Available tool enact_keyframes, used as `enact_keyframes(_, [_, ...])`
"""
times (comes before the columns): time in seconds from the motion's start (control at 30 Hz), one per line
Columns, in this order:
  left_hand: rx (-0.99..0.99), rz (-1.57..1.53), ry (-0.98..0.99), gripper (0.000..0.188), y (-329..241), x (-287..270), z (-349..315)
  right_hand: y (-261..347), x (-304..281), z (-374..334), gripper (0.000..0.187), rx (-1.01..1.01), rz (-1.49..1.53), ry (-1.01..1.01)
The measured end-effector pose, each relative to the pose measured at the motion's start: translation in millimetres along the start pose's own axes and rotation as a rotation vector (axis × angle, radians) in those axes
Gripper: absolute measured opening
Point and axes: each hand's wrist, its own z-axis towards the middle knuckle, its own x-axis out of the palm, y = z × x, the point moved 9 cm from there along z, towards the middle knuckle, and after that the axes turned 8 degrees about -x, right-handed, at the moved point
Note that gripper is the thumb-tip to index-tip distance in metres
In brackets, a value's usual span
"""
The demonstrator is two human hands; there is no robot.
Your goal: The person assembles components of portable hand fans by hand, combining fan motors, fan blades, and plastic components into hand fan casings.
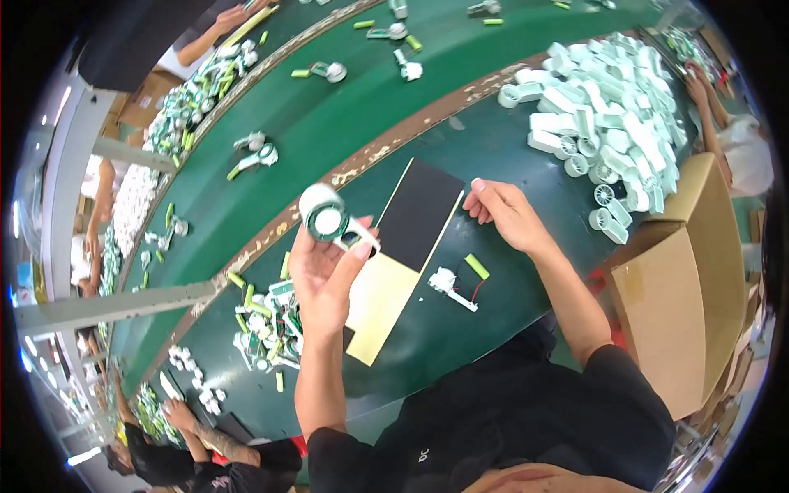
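Note:
My left hand [322, 275] is closed around a white handheld-fan housing [327, 215] with a round green-rimmed head, raised above the bench. To its right, my right hand [503, 212] hovers beside the black pad [422, 201], fingers curled in toward the thumb. Whether anything sits in that pinch I cannot make out. The pad lies on a yellow board [382, 292]. On the bench below my right hand rests a white fan motor assembly [448, 286], its red wire running to a yellow-green battery [476, 266].
Fan assemblies with batteries [269, 324] are heaped left of my left forearm. Pale green housings [600, 111] form a large pile at right, near an open cardboard box [670, 304]. A green conveyor [320, 115] carries scattered parts beyond a worn rail. Co-workers' hands show around the edges.

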Motion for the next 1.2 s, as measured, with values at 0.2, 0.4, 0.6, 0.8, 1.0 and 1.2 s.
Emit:
enact_keyframes(0.2, [-0.122, 0.002, -0.013, 0.030, 5, 12, 23, -20, 2, 0, 0.050, 0.037, 0.081, 0.009])
enact_keyframes(0.4, [-0.143, 0.134, -0.048, 0.026, 29, 2, 61, -14, 5, 5, 0.044, -0.022, 0.095, 0.029])
enact_keyframes(0.6, [-0.029, 1.226, -0.389, 0.062, 29, -43, 210, -11, 7, -2, 0.036, -0.026, -0.032, -0.013])
enact_keyframes(0.8, [-0.153, 1.569, -0.470, 0.061, 38, -59, 286, -20, 8, -8, 0.025, -0.037, -0.027, 0.005])
enact_keyframes(1.0, [0.306, 1.502, -0.367, 0.048, 22, -74, 234, -7, 1, -12, 0.021, -0.069, -0.039, 0.012])
enact_keyframes(1.2, [0.633, 1.385, -0.275, 0.020, 5, -94, 158, 32, 32, 36, 0.019, -0.191, -0.196, 0.132])
